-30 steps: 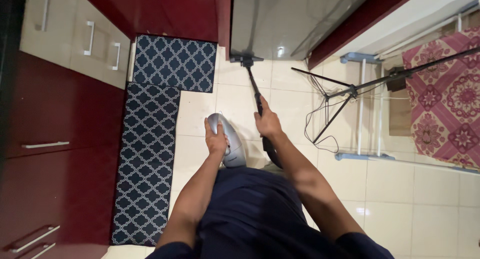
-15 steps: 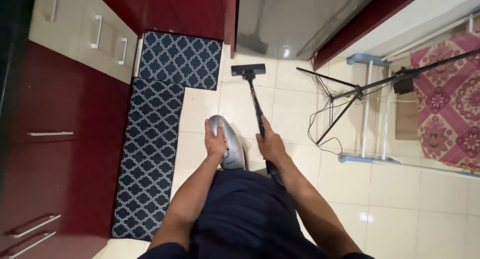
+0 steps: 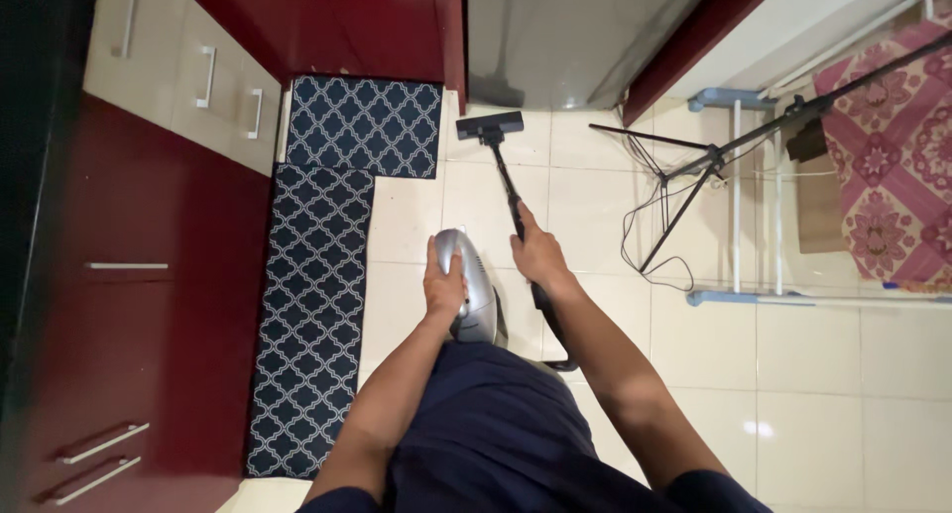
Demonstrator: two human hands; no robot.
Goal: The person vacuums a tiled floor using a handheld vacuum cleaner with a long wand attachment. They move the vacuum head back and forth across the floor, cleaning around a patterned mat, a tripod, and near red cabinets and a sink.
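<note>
Left hand (image 3: 443, 287) wrapped over the top of the silver vacuum body (image 3: 474, 287), fingers curled down its left flank, clamped on it. Right hand (image 3: 538, 255) closed around the black wand (image 3: 507, 181), gripping just right of the vacuum body. Black hose (image 3: 551, 327) looping from below that grip, right of the vacuum body and back under it toward the dark blue garment.

Wand slanting up and away from the vacuum body, ending at the black floor nozzle (image 3: 489, 125). Nozzle flat on the cream floor tiles (image 3: 833, 374), well beyond the vacuum body, just short of the grey appliance front (image 3: 555, 37) at the top of the view.

Left of the vacuum body, a navy rug with a white lattice pattern (image 3: 312, 305) lying lengthwise along the dark red cabinets (image 3: 139, 344); a second piece of the same rug (image 3: 364, 124) beyond it, just left of the nozzle. Cream drawers with metal handles (image 3: 188, 77) further left and up.

Right of the vacuum body, a black tripod (image 3: 714, 161) with thin cables trailing over the tiles, a white and blue rack (image 3: 739, 226) behind it, and a pink patterned cloth (image 3: 892, 166) at the far right edge.
</note>
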